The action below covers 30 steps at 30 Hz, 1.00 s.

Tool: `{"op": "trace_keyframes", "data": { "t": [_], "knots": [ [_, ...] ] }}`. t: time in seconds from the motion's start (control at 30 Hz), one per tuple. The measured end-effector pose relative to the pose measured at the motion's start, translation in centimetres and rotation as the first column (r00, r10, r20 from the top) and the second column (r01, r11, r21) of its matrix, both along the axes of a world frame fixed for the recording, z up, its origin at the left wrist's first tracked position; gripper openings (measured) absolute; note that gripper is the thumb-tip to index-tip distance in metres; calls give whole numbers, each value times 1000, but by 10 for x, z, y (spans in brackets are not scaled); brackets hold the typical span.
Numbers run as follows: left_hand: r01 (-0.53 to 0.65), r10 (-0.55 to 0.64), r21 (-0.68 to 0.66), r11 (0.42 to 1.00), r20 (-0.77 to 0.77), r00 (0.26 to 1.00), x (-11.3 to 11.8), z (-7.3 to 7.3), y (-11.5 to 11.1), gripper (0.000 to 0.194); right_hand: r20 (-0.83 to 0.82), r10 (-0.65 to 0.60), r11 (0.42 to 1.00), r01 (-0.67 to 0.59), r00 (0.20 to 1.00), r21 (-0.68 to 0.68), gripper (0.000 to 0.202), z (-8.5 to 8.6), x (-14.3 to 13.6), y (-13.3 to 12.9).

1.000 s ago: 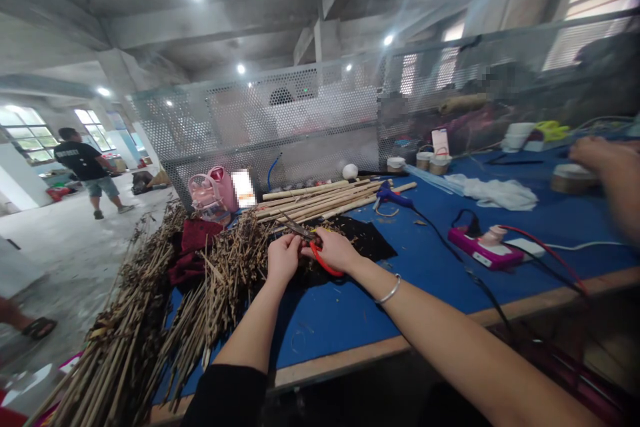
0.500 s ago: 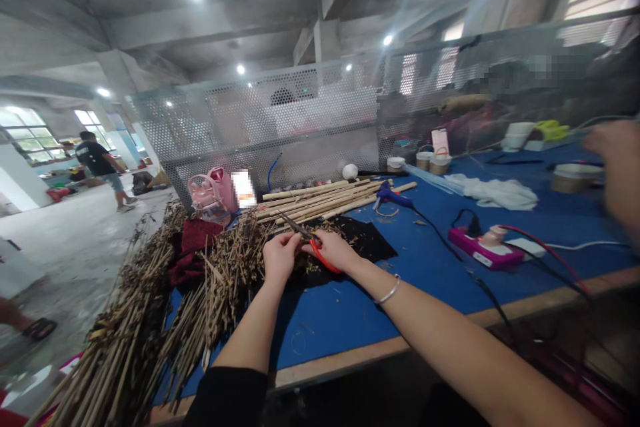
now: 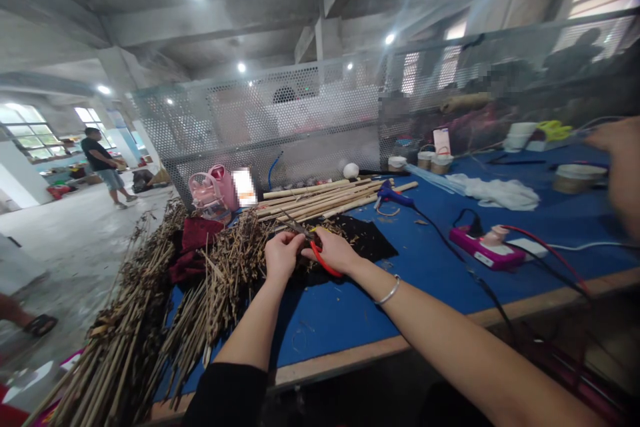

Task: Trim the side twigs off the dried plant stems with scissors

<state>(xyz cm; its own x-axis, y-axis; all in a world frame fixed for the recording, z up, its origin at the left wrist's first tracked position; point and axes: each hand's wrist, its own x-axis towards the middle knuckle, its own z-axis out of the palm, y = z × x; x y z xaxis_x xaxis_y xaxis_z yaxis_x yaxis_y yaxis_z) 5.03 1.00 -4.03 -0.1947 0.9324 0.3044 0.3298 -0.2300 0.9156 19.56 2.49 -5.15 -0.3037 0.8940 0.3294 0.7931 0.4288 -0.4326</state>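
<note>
My right hand [image 3: 334, 250] is closed around the red handles of a pair of scissors [image 3: 320, 257], whose dark blades point up and to the left. Close against the blades, my left hand [image 3: 283, 253] has its thumb and fingers pinched together; whatever is between them is too small to make out. Beneath both hands lies a black cloth [image 3: 373, 240] strewn with dry plant bits. A bundle of dried stalks [image 3: 233, 280] rests just left of my left hand. Behind the hands, several pale wooden sticks [image 3: 320, 199] lie in a pile.
A blue glue gun [image 3: 393, 195] and a purple power strip [image 3: 485, 250] with cords lie to the right. Far right, another person's hand and forearm [image 3: 623, 160] reach over the table. A pink bag [image 3: 215, 190] stands at the back left, by a perforated metal screen [image 3: 300, 127].
My hands hold nearly the same pose, close together at the scissors. The person in the left background has shifted slightly.
</note>
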Motion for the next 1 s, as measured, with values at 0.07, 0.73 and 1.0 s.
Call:
{"op": "trace_keyframes", "data": {
  "t": [0.07, 0.73, 1.0],
  "knots": [
    [6, -6, 9, 1000, 13, 1000, 0, 1, 0, 23, -31, 8, 999, -9, 999, -32, 40, -1, 1, 1],
    [187, -161, -43, 981, 342, 926, 1, -4, 6, 26, 10, -44, 997, 45, 999, -59, 47, -7, 5, 11],
    [154, -119, -56, 987, 401, 909, 1, -8, 9, 24, 103, -84, 996, 85, 991, -8, 48, -2, 2, 4]
  ]
}}
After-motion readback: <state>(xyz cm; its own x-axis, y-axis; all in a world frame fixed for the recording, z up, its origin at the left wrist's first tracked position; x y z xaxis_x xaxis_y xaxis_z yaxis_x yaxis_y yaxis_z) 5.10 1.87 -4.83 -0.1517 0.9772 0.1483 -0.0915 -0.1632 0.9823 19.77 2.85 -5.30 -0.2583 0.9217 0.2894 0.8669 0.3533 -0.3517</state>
